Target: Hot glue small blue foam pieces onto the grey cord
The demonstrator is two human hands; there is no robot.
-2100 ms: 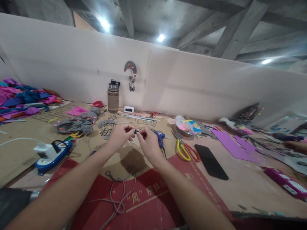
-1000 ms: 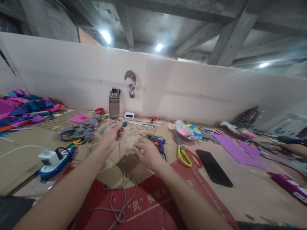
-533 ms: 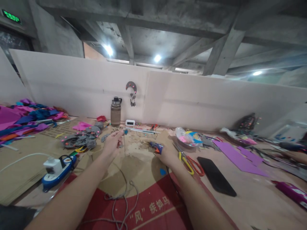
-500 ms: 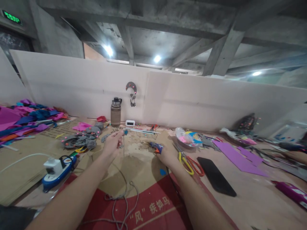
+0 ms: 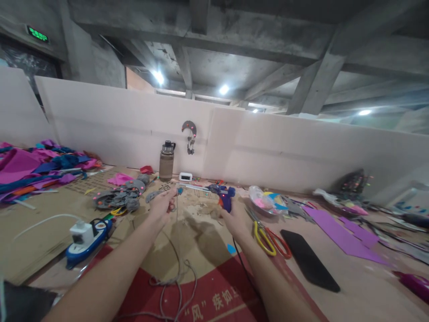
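Note:
My left hand (image 5: 165,206) is raised over the cardboard-covered table (image 5: 40,241), pinching the top of a thin grey cord (image 5: 176,250) with a small blue piece (image 5: 180,191) at its end. The cord hangs down and coils on the red printed sheet (image 5: 214,295). My right hand (image 5: 237,219) is closed round the handle of a blue glue gun (image 5: 226,197), lifted with its nozzle toward the left hand. A small blue scrap (image 5: 231,248) lies below that hand.
Yellow and red scissors (image 5: 268,235) and a black phone (image 5: 310,260) lie right of my right hand. A bottle (image 5: 166,161), grey felt pieces (image 5: 117,199), a blue-white power strip (image 5: 87,232), purple sheets (image 5: 342,223) and a colourful scrap pile (image 5: 36,165) surround the work area.
My hands parted from the small piece. The left lifted the cord's end; the right reached for the glue gun, gripped it and raised it off the table. The camera tilted upward.

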